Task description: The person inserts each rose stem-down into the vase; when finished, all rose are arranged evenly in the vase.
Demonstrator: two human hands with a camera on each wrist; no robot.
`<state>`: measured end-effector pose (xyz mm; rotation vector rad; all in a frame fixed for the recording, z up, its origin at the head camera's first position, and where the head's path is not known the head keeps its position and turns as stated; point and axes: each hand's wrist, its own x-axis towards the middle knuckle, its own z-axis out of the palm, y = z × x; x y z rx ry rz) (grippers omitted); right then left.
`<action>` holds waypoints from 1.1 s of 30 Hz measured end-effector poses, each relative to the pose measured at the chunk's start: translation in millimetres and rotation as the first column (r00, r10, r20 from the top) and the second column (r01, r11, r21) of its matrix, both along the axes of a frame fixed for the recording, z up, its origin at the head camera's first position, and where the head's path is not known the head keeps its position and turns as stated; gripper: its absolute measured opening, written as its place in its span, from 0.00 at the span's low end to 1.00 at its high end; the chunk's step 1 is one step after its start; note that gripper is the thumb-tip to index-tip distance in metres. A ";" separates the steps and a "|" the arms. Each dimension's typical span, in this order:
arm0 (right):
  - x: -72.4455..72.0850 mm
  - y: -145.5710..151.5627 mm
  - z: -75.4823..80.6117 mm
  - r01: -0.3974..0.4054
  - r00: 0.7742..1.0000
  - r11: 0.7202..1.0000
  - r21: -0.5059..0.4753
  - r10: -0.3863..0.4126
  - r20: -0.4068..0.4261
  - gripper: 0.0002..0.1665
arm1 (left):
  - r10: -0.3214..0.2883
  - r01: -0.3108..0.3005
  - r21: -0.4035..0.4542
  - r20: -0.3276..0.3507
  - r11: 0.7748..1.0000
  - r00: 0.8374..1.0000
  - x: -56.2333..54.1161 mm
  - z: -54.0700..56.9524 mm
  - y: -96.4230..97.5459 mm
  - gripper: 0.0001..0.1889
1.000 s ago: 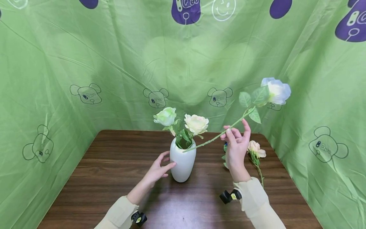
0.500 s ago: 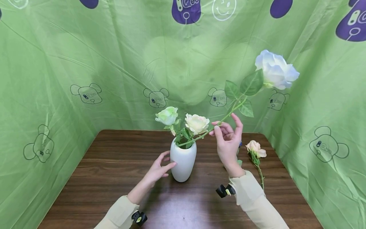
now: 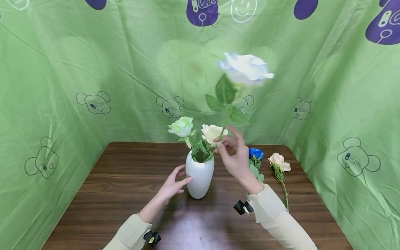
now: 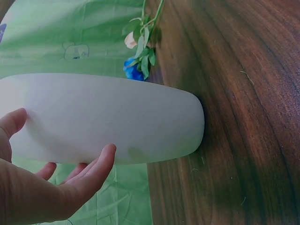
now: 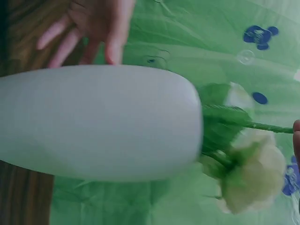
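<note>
A white vase (image 3: 200, 178) stands upright on the table, with a green-tinged white rose (image 3: 181, 126) and a cream rose (image 3: 212, 133) leaning out of its mouth. My left hand (image 3: 172, 182) rests its spread fingers and thumb against the vase's left side. In the left wrist view the fingertips (image 4: 108, 151) touch the smooth wall. Right of the mouth, my right hand (image 3: 234, 156) pinches the stem of a pale blue-white rose (image 3: 245, 69), whose bloom rises high above the vase. In the right wrist view its stem (image 5: 269, 127) runs down among the leaves at the mouth.
On the table's right side lie a blue rose (image 3: 256, 153), partly hidden behind the right hand and sleeve, and a peach rose (image 3: 279, 162). The dark wooden table (image 3: 125, 180) is walled by green printed cloth (image 3: 131, 86) at the back and both sides.
The right hand has moved left toward the vase, and the held rose has swung from slanting to nearly upright. Its stem end has gone into the mouth. The left hand and vase stay put.
</note>
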<state>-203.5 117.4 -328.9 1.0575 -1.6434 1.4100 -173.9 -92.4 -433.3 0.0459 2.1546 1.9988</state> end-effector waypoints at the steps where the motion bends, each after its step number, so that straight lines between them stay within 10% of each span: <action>1: -0.7 -2.7 -3.1 0.006 1.000 1.000 0.029 -0.006 -0.005 0.30 | 0.002 -0.002 0.000 0.000 1.000 1.000 -1.9 -3.7 -0.5 0.32; 13: 1.3 -23.4 -37.7 0.139 0.976 0.944 0.300 -0.182 0.120 0.28 | -0.009 0.010 -0.036 0.007 0.999 1.000 -7.1 -16.3 -1.8 0.33; 22: 0.8 -25.2 -47.4 0.418 0.874 0.794 0.442 -0.484 0.044 0.09 | -0.034 0.034 -0.019 0.012 0.999 0.999 -4.6 -7.3 -2.3 0.34; 33: -2.8 -26.0 -46.9 0.453 0.862 0.754 0.476 -0.507 -0.018 0.07 | -0.028 0.028 -0.019 -0.002 0.999 1.000 -8.2 -16.7 -2.7 0.35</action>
